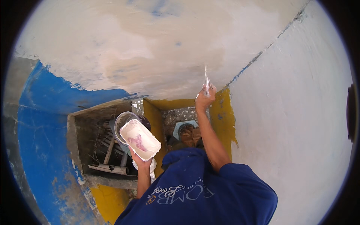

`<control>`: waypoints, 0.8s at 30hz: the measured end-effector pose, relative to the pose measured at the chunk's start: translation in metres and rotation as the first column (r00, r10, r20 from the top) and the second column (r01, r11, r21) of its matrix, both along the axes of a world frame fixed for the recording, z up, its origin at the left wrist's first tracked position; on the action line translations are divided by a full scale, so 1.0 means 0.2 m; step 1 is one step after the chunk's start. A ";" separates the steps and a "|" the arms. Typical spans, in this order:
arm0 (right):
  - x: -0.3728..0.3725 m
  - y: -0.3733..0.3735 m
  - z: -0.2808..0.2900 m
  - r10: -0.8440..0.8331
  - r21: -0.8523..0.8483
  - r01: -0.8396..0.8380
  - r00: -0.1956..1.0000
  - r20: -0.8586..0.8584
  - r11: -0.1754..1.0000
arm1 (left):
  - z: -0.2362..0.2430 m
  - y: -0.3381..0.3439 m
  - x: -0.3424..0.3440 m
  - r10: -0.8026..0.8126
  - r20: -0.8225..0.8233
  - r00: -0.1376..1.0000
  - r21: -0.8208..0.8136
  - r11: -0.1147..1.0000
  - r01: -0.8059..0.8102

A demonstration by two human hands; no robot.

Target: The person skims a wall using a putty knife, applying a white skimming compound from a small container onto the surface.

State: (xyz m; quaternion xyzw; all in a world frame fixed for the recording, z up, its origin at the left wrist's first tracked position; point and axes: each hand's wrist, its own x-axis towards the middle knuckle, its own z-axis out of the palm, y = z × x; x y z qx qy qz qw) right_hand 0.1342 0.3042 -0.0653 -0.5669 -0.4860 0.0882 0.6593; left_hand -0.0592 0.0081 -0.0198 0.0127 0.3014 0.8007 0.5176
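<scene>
Two hands at work: the right hand point(205, 98) is raised and closed around a narrow putty knife point(206, 80) whose blade meets the patchy, part-skimmed wall point(150, 41) close to the corner with the white side wall point(296, 112); the left hand point(139, 159) grips from beneath a white rectangular tub point(139, 139) of pale filler, held low near a grey concrete trough point(80, 142) of tools. Step judged in hand: spreading filler; the next stroke calls for a flat, steady blade angle and a reload from the tub.
</scene>
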 end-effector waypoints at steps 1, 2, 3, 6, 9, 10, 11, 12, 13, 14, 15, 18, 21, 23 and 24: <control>0.02 0.02 0.04 -0.089 -0.048 0.085 0.991 -0.102 0.995 | -0.02 0.00 0.00 0.048 -0.007 0.999 -0.030 0.998 -0.048; 0.01 0.05 0.07 -0.081 -0.049 0.077 0.991 -0.105 0.996 | -0.03 0.00 0.01 0.096 -0.015 0.995 -0.060 0.993 -0.097; 0.01 0.07 0.13 -0.120 -0.115 0.108 0.987 -0.103 0.987 | -0.05 -0.01 0.01 0.100 -0.016 0.995 -0.063 0.993 -0.101; -0.10 0.06 0.12 -0.138 -0.177 0.124 0.988 -0.065 0.976 | -0.07 -0.02 0.02 0.102 -0.254 0.962 -0.157 0.977 -0.145; -0.25 -0.02 0.05 -0.059 -0.167 0.050 0.997 -0.047 0.985 | -0.03 -0.01 0.03 0.091 0.004 0.996 -0.039 0.995 -0.091; -0.27 -0.05 0.02 -0.002 -0.165 -0.007 0.998 -0.058 0.986 | -0.01 -0.01 0.05 0.118 -0.014 0.993 -0.030 0.992 -0.119; -0.25 -0.06 0.00 -0.003 -0.166 -0.006 0.998 -0.059 0.986 | -0.01 -0.01 0.05 0.131 -0.024 0.991 -0.025 0.991 -0.131; -0.23 -0.06 0.00 0.001 -0.205 -0.032 0.989 -0.150 0.978 | -0.01 -0.02 0.05 0.148 -0.033 0.988 -0.022 0.989 -0.149; -0.21 -0.06 -0.01 0.001 -0.241 -0.061 0.971 -0.239 0.969 | -0.03 -0.04 0.04 0.149 -0.042 0.988 0.000 0.989 -0.149; -0.20 -0.04 -0.01 0.006 -0.243 -0.066 0.971 -0.241 0.968 | -0.03 -0.05 0.03 0.150 -0.052 0.987 0.021 0.989 -0.149; -0.17 0.00 0.02 -0.052 -0.241 -0.032 0.941 -0.335 0.970 | -0.04 -0.06 0.03 0.155 -0.051 0.987 0.021 0.988 -0.154; -0.26 0.16 0.05 -0.098 -0.191 0.036 0.939 -0.331 0.981 | -0.06 -0.05 0.02 0.094 -0.247 0.964 -0.089 0.989 -0.120; -0.42 0.14 0.03 -0.092 -0.124 0.069 0.978 -0.189 0.990 | -0.10 -0.05 -0.01 0.110 0.053 0.993 -0.055 0.993 -0.107; -0.42 0.08 0.00 -0.103 -0.099 0.089 0.984 -0.147 0.991 | -0.08 -0.03 0.01 0.111 -0.262 0.959 -0.198 0.966 -0.166; -0.41 -0.03 -0.06 0.013 -0.090 -0.021 0.997 -0.082 0.996 | -0.07 -0.03 0.01 0.113 -0.256 0.960 -0.199 0.966 -0.167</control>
